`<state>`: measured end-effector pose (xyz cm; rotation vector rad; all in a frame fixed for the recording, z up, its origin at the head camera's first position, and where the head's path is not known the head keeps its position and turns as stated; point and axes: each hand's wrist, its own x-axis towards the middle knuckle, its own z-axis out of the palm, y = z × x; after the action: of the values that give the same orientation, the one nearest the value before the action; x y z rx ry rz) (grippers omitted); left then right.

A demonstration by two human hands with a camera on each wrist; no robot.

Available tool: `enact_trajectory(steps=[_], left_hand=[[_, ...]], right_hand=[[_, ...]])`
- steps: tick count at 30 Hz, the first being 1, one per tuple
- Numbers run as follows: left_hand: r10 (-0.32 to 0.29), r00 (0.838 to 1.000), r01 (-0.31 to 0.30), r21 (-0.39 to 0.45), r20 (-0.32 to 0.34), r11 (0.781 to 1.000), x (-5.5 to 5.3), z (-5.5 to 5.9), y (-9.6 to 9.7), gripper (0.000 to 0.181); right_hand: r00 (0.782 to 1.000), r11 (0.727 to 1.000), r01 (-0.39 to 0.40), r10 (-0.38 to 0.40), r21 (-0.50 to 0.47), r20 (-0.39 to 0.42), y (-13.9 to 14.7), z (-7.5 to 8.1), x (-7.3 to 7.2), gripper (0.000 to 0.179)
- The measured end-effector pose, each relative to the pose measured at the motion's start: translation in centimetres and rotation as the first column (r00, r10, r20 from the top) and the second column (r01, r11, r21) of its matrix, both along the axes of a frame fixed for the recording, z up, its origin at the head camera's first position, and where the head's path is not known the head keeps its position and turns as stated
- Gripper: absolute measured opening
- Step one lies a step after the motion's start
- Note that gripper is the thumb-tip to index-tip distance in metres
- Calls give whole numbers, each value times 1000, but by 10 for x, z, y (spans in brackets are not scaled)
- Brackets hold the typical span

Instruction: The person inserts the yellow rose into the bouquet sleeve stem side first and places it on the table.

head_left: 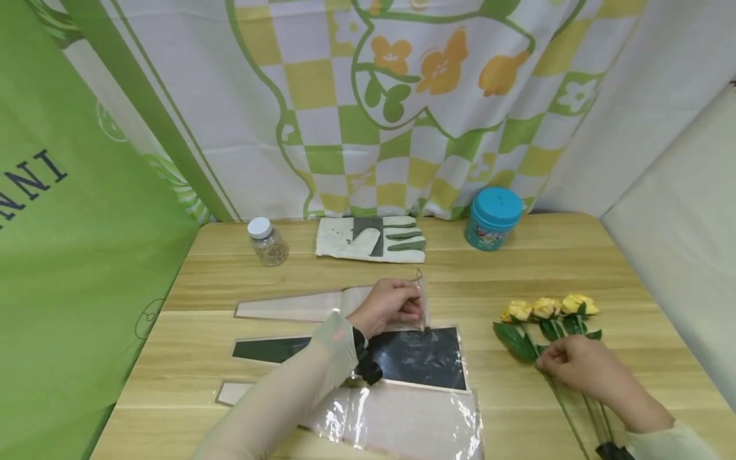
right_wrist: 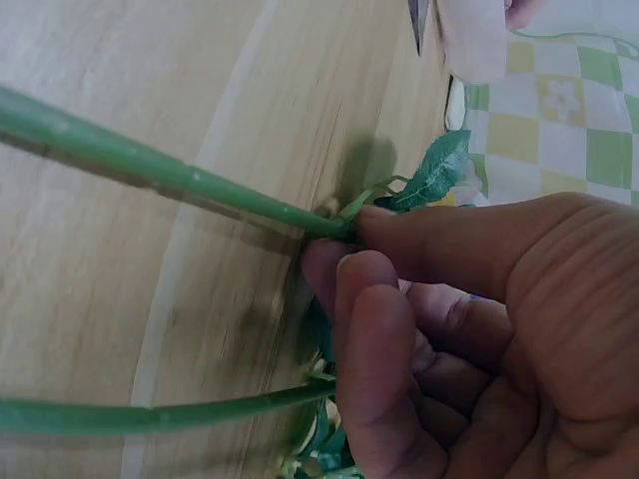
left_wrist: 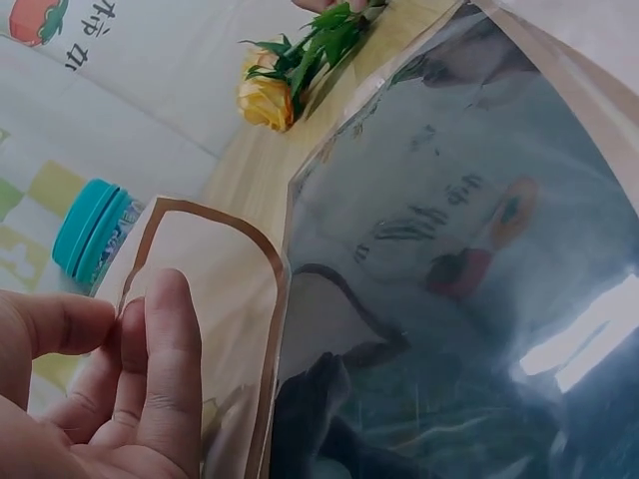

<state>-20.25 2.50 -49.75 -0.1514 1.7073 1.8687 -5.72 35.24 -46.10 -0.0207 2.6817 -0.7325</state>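
Observation:
My left hand [head_left: 391, 303] pinches the open edge of a see-through flower sleeve [head_left: 293, 308] with a pale back. In the left wrist view its brown-bordered mouth [left_wrist: 272, 269] lifts beside my thumb and fingers. Right below lies a black flower sleeve [head_left: 420, 358], and nearest me another pale sleeve [head_left: 402, 412], partly covered by my left forearm. Over at the right, my right hand [head_left: 592, 364] pinches the green stem [right_wrist: 190, 180] of one yellow rose [head_left: 519, 311], between thumb and forefinger just under its leaves. Two more yellow roses [head_left: 546, 308] lie alongside it.
Along the table's back edge stand a small clear jar [head_left: 269, 243] with a white lid and a blue lidded tub [head_left: 493, 218]. Between them lies a white and grey work glove [head_left: 370, 239]. A patterned curtain [head_left: 368, 140] hangs behind the wooden table [head_left: 190, 358].

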Motion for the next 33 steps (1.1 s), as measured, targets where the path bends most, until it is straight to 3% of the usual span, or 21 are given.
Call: enact_trajectory(steps=[3, 6, 8, 10, 11, 13, 14, 15, 18, 19, 20, 22, 28, 30, 33], left_hand=[[-8, 1000, 8, 6, 2, 1000, 0, 0, -1, 15], [-19, 1000, 19, 18, 17, 1000, 1, 1, 0, 14], [-27, 999, 26, 25, 31, 999, 2, 1, 1, 12], [-32, 999, 31, 32, 39, 999, 3, 1, 1, 11], [-31, 999, 30, 33, 41, 999, 3, 1, 2, 10], [-26, 999, 25, 35, 40, 999, 3, 0, 2, 9], [-24, 999, 23, 34, 38, 999, 3, -1, 2, 8], [-21, 999, 19, 36, 37, 999, 3, -2, 2, 8], [-22, 999, 20, 42, 27, 999, 3, -4, 3, 8], [-24, 999, 23, 45, 24, 999, 3, -5, 3, 9], [-26, 999, 25, 48, 23, 999, 3, -6, 3, 9], [-29, 999, 28, 55, 24, 998, 3, -7, 4, 9], [-38, 999, 37, 57, 24, 998, 3, -6, 3, 10], [-42, 999, 41, 52, 20, 998, 2, -5, 2, 11], [-47, 999, 46, 46, 10, 998, 0, -2, 0, 11]], right_hand=[[1000, 1000, -9, 9, 0, -12, -3, 1, 1, 15], [999, 992, 17, -11, -125, 46, -6, 7, 2, 18], [994, 959, 57, -27, -277, 110, -6, 17, -1, 25], [985, 890, 132, -68, -436, 158, -7, 29, -6, 31], [983, 846, 163, -96, -508, 155, -8, 35, -10, 31], [979, 715, 201, -161, -670, 122, -11, 45, -22, 29], [973, 631, 209, -210, -747, 95, -14, 48, -28, 25], [962, 530, 208, -262, -822, 74, -19, 50, -35, 20], [923, 238, 132, -383, -962, 32, -37, 50, -55, 9], [907, 170, 112, -421, -979, 31, -43, 48, -62, 8], [888, 124, 99, -459, -987, 31, -49, 46, -68, 7], [847, 90, 99, -531, -991, 36, -60, 41, -78, 11], [719, 48, 141, -692, -989, 69, -74, 28, -98, 20], [687, 58, 138, -725, -989, 53, -76, 26, -103, 23], [646, 107, 136, -763, -985, 6, -77, 24, -108, 26]])
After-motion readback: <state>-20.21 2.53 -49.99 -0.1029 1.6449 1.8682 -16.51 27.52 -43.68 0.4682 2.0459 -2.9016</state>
